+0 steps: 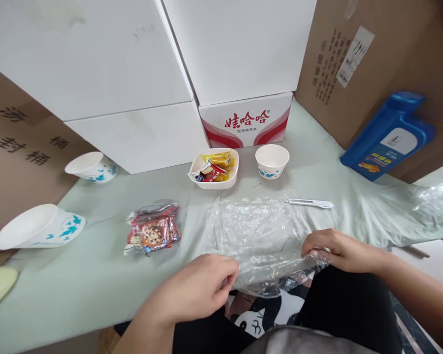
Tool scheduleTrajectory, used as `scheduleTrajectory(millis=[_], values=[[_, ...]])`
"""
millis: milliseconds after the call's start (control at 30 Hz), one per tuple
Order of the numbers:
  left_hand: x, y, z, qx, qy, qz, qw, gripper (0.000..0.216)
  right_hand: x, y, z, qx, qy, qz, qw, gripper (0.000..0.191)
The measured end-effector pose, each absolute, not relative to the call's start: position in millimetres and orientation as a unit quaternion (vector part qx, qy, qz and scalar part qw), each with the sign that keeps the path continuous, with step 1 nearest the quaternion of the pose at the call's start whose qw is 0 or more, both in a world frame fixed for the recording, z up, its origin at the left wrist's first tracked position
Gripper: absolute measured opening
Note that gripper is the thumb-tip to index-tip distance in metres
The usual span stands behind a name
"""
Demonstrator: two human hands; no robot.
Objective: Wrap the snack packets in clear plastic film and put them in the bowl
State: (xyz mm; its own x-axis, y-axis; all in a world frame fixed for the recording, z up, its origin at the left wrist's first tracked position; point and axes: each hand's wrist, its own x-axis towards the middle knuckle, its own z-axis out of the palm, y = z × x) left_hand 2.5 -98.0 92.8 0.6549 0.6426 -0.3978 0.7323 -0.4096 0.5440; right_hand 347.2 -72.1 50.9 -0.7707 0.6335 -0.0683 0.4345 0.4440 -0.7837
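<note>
Presently, the clear plastic sheet (258, 223) lies flat on the green cloth (96, 275), at the centre and slightly lower right of the frame, and its near edge hangs over the table's edge between the two hands. The right hand (339, 250), at the lower right, has its fingers closed on the near right corner of this sheet, where the film is bunched. The left hand (206, 282), at the lower centre, has curled fingers just beside the near left part of the sheet; whether it grips the film, I cannot tell. A white cutter (309, 203) lies at the far right corner of the sheet, above the right hand in the picture. Beyond the sheet, near the middle of the frame, stand a white tray (214, 185) with snack packets (217, 167) and a paper bowl (272, 160). The cookie packets (154, 231) lie left of the sheet.
</note>
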Motion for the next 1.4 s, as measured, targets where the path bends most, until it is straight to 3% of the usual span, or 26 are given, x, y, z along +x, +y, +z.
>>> scheduleTrajectory(millis=[100,200,333,467,667,767,833,933,1067,1400], values=[[-13,-85,98,0.801,0.4,-0.054,0.442,0.01,343,-66,51,-0.37,-0.795,0.464,0.122,0.032],[-25,-64,85,0.754,0.471,0.007,0.458,0.009,333,-56,41,-0.474,-0.759,0.421,0.149,0.031],[-29,-39,61,0.723,0.588,0.12,0.342,0.016,320,-42,27,-0.579,-0.751,0.269,0.168,0.029],[-22,-27,46,0.721,0.641,0.135,0.226,0.02,315,-34,19,-0.608,-0.761,0.166,0.155,0.033],[-14,-24,38,0.728,0.675,0.079,0.089,0.03,313,-30,11,-0.63,-0.768,0.076,0.084,0.038],[-6,-35,45,0.731,0.664,0.15,-0.05,0.029,311,-29,10,-0.629,-0.772,0.069,0.065,0.039],[5,-46,49,0.751,0.625,0.194,-0.087,0.025,310,-30,11,-0.628,-0.773,0.064,0.059,0.04],[25,-59,43,0.846,0.51,0.155,-0.005,0.028,309,-30,14,-0.624,-0.779,0.045,0.043,0.042],[39,-64,22,0.894,0.436,0.028,0.099,0.058,317,-26,18,-0.649,-0.76,0.02,0.017,0.044],[35,-63,21,0.877,0.457,-0.012,0.147,0.064,378,3,22,-0.745,-0.666,-0.015,0.044,0.045]])
